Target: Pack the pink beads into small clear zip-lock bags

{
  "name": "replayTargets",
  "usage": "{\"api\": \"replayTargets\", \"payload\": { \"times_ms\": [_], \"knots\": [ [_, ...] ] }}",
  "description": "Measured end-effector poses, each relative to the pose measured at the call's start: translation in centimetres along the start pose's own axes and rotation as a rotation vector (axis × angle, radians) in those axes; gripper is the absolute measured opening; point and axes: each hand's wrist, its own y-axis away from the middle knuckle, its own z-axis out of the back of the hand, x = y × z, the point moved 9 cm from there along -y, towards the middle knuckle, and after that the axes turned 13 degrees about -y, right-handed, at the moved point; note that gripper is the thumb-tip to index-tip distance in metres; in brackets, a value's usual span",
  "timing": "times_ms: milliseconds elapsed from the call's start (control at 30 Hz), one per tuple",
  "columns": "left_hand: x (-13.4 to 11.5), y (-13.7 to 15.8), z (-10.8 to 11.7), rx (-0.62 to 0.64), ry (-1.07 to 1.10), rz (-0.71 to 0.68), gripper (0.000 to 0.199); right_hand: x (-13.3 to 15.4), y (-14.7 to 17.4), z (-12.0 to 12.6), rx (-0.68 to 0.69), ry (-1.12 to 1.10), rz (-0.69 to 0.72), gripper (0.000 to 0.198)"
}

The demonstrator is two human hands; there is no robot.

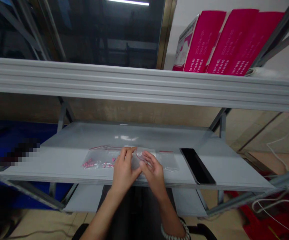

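Note:
Between my two hands is a clear zip bag [135,162] with a red line along its mouth; its lower part is hidden by my fingers. My left hand [124,169] is closed on the bag's left side, thumb pointing toward the right hand. On the other side, my right hand [154,171] has its fingers curled round the bag's edge near the red line. Left of the left hand lies another clear zip bag [96,156] with small pink pieces [88,163] inside. A flat zip bag [168,160] rests just right of my right hand.
A dark tablet-like device [198,166] lies on the right of the grey shelf table [59,156]. Above runs a ribbed upper shelf edge [134,83], with pink boxes [231,40] standing on it at the right. Metal posts frame both sides.

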Motion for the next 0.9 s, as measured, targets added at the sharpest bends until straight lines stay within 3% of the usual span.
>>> {"api": "replayTargets", "payload": {
  "times_ms": [133,233,300,400,467,567,633,700,800,900],
  "knots": [
    [-0.5,0.6,-0.2,-0.076,0.162,-0.01,0.045,0.0,0.6,-0.3,0.029,-0.076,-0.113,0.04],
    [0.1,1.2,-0.7,-0.026,0.284,0.033,0.06,0.6,0.7,0.1,0.036,-0.135,-0.177,0.027],
    [1.1,1.8,-1.3,0.075,0.454,0.124,0.069,1.2,0.6,0.6,0.023,-0.168,-0.194,0.026],
    [1.9,3.4,-2.8,0.324,0.743,0.267,0.044,1.8,0.4,1.1,0.04,-0.194,-0.201,0.026],
    [2.0,4.5,-3.4,0.456,0.83,0.344,0.025,2.0,0.4,1.3,0.054,-0.199,-0.204,0.026],
    [2.4,5.7,-3.3,0.528,0.859,0.421,0.026,2.5,0.7,1.3,0.059,-0.174,-0.186,0.025],
    [2.7,5.7,-2.5,0.501,0.823,0.417,0.034,3.1,1.1,1.2,0.067,-0.137,-0.168,0.024],
    [3.2,5.1,-1.0,0.395,0.702,0.373,0.035,3.9,1.7,0.9,0.106,-0.067,-0.159,0.023],
    [3.5,4.1,1.3,0.228,0.557,0.304,0.021,4.7,2.8,-0.1,0.214,0.09,-0.145,0.021],
    [2.5,3.7,2.3,0.195,0.594,0.239,0.012,5.3,3.6,-0.7,0.284,0.229,-0.101,0.018]
  ]
}}
